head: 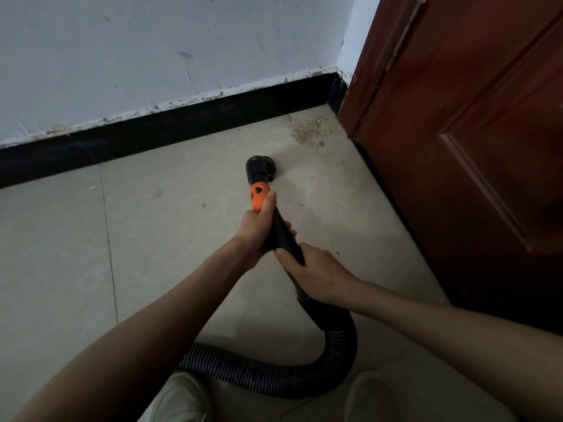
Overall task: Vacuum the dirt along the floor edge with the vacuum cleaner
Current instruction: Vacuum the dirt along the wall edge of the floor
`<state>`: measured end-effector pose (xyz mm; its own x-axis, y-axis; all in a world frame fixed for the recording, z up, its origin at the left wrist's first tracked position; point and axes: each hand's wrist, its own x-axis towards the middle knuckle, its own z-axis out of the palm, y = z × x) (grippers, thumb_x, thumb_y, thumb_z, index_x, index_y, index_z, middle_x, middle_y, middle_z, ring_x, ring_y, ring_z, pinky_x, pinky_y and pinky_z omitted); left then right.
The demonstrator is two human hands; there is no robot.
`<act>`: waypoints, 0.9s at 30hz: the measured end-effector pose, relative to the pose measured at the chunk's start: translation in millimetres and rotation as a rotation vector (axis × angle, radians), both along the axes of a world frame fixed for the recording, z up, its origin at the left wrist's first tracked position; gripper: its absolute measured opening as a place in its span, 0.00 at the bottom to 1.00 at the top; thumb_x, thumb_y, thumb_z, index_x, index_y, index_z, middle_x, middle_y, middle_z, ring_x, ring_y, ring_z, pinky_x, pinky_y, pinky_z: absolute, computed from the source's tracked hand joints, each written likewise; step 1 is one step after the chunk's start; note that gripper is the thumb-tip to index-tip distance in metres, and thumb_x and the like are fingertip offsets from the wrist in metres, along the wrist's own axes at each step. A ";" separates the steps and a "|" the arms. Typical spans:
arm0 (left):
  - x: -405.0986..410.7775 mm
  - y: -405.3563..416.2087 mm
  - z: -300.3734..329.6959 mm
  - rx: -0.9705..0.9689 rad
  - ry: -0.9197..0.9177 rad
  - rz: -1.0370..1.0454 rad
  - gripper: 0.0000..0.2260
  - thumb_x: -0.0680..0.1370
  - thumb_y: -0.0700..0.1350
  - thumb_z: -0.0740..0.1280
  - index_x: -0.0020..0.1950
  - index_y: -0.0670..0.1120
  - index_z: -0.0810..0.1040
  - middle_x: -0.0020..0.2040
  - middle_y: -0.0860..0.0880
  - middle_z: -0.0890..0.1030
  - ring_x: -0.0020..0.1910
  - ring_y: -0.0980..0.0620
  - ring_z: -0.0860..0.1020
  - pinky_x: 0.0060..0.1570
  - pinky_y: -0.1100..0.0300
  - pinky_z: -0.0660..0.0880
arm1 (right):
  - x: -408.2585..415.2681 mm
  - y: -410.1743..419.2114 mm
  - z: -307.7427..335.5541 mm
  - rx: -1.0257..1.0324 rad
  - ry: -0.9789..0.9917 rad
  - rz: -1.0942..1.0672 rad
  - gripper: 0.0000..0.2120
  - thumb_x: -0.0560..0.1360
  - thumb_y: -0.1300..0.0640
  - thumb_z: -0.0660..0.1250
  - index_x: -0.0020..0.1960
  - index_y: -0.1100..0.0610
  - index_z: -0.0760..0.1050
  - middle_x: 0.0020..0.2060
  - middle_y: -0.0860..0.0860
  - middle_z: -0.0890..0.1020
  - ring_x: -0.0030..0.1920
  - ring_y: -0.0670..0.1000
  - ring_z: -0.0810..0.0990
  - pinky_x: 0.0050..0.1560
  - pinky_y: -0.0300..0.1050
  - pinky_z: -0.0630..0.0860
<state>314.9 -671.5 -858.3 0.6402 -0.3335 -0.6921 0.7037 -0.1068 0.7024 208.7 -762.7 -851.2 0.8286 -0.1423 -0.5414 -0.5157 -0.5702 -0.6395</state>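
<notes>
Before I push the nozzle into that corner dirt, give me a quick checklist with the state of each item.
1. Both hands on the wand: ok. Left hand grips near the orange collar, right hand grips lower down.
2. Nozzle at the floor: ok, though contact cannot be confirmed.
3. Nozzle on the dirt pile: not ok; the pile lies ahead, in the corner by the door.
4. Path to the pile: ok, bare tile between.
5. Hose slack: ok; it loops loosely in front of the shoes.
6. Suction running: cannot tell.
</notes>
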 end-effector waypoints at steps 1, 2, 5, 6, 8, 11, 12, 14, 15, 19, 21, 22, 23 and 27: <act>-4.0 3.9 -0.7 0.004 0.002 0.010 0.17 0.80 0.57 0.59 0.52 0.41 0.67 0.39 0.42 0.78 0.30 0.50 0.82 0.28 0.60 0.78 | -3.5 2.6 0.2 0.018 0.003 0.007 0.24 0.75 0.31 0.52 0.42 0.52 0.68 0.35 0.53 0.82 0.36 0.54 0.82 0.39 0.50 0.78; -8.3 7.0 -2.3 0.004 0.004 0.019 0.17 0.80 0.57 0.59 0.52 0.42 0.67 0.39 0.42 0.79 0.29 0.50 0.82 0.27 0.60 0.77 | -8.0 5.1 0.1 0.029 0.007 0.012 0.24 0.75 0.31 0.52 0.42 0.52 0.68 0.35 0.54 0.82 0.36 0.54 0.82 0.41 0.51 0.79; -20.8 12.3 -7.2 -0.008 0.005 0.014 0.16 0.80 0.57 0.59 0.52 0.43 0.66 0.39 0.42 0.79 0.29 0.50 0.82 0.27 0.61 0.77 | -22.8 10.1 -1.0 0.016 0.016 0.010 0.24 0.75 0.30 0.52 0.41 0.52 0.67 0.35 0.53 0.81 0.35 0.53 0.81 0.40 0.51 0.78; -23.4 12.1 -8.4 -0.015 0.008 0.007 0.16 0.80 0.57 0.59 0.52 0.43 0.66 0.39 0.42 0.79 0.29 0.50 0.82 0.27 0.60 0.77 | -26.4 10.5 -1.4 0.013 0.018 0.001 0.24 0.75 0.30 0.52 0.41 0.51 0.67 0.35 0.53 0.81 0.35 0.54 0.81 0.40 0.52 0.78; -25.9 9.3 -8.5 -0.029 0.017 -0.019 0.16 0.80 0.57 0.59 0.51 0.44 0.66 0.39 0.42 0.79 0.30 0.49 0.83 0.29 0.59 0.78 | -31.0 9.3 -0.8 0.011 0.018 -0.026 0.24 0.75 0.31 0.52 0.41 0.51 0.67 0.35 0.52 0.80 0.36 0.54 0.81 0.40 0.52 0.78; -27.7 1.3 -7.4 -0.042 0.005 -0.084 0.17 0.79 0.58 0.59 0.51 0.43 0.67 0.39 0.42 0.78 0.32 0.48 0.83 0.34 0.55 0.80 | -36.7 5.9 1.4 0.019 0.017 -0.083 0.25 0.74 0.30 0.51 0.42 0.52 0.69 0.35 0.53 0.82 0.36 0.54 0.82 0.43 0.53 0.79; -28.0 -2.8 -7.0 -0.042 0.001 -0.106 0.16 0.80 0.58 0.59 0.50 0.44 0.67 0.40 0.42 0.78 0.32 0.49 0.83 0.35 0.55 0.80 | -38.9 4.7 1.7 0.007 0.013 -0.103 0.25 0.75 0.30 0.52 0.42 0.52 0.69 0.36 0.53 0.82 0.36 0.54 0.82 0.43 0.53 0.79; -27.8 -12.3 -5.3 -0.047 0.008 -0.148 0.16 0.80 0.58 0.59 0.47 0.45 0.67 0.40 0.42 0.78 0.30 0.50 0.82 0.32 0.57 0.79 | -43.0 2.5 1.2 -0.024 -0.005 -0.159 0.24 0.75 0.31 0.52 0.42 0.52 0.68 0.36 0.52 0.81 0.36 0.53 0.81 0.42 0.52 0.79; -27.5 -18.1 -4.2 -0.053 0.016 -0.177 0.16 0.80 0.58 0.60 0.46 0.45 0.67 0.39 0.42 0.78 0.30 0.50 0.82 0.31 0.58 0.79 | -45.4 1.3 0.4 -0.036 -0.014 -0.197 0.24 0.76 0.31 0.52 0.41 0.51 0.68 0.36 0.52 0.81 0.36 0.52 0.81 0.41 0.50 0.78; -28.1 -43.0 -3.6 -0.053 0.023 -0.324 0.19 0.79 0.58 0.60 0.52 0.40 0.69 0.39 0.42 0.79 0.30 0.49 0.82 0.32 0.59 0.79 | -53.9 -5.8 -3.6 -0.048 -0.031 -0.340 0.22 0.76 0.33 0.52 0.41 0.51 0.68 0.36 0.51 0.79 0.36 0.52 0.79 0.39 0.48 0.75; -28.1 -53.7 -4.8 -0.059 0.015 -0.352 0.21 0.79 0.57 0.60 0.57 0.39 0.68 0.38 0.42 0.79 0.31 0.48 0.82 0.34 0.58 0.79 | -54.5 -11.3 -4.6 -0.036 -0.034 -0.382 0.22 0.77 0.34 0.53 0.42 0.52 0.69 0.36 0.52 0.80 0.36 0.52 0.80 0.40 0.48 0.76; -27.2 -58.2 -5.2 -0.061 0.008 -0.356 0.21 0.79 0.57 0.60 0.57 0.39 0.68 0.38 0.43 0.79 0.32 0.48 0.82 0.35 0.57 0.80 | -53.3 -14.1 -4.6 -0.032 -0.034 -0.395 0.22 0.77 0.34 0.53 0.42 0.52 0.69 0.37 0.53 0.81 0.37 0.52 0.81 0.40 0.48 0.77; -25.9 -61.8 -5.4 -0.060 0.001 -0.357 0.21 0.79 0.57 0.60 0.56 0.39 0.68 0.38 0.43 0.79 0.32 0.47 0.82 0.36 0.56 0.80 | -51.4 -16.9 -4.6 -0.029 -0.032 -0.402 0.22 0.78 0.34 0.52 0.43 0.52 0.69 0.37 0.53 0.82 0.37 0.52 0.81 0.40 0.48 0.77; -19.0 -69.6 -5.8 -0.044 -0.026 -0.351 0.19 0.79 0.58 0.60 0.51 0.41 0.69 0.39 0.42 0.80 0.34 0.46 0.82 0.41 0.54 0.80 | -42.4 -25.7 -2.9 0.018 -0.028 -0.406 0.22 0.78 0.37 0.53 0.44 0.55 0.71 0.40 0.56 0.83 0.40 0.54 0.82 0.44 0.49 0.78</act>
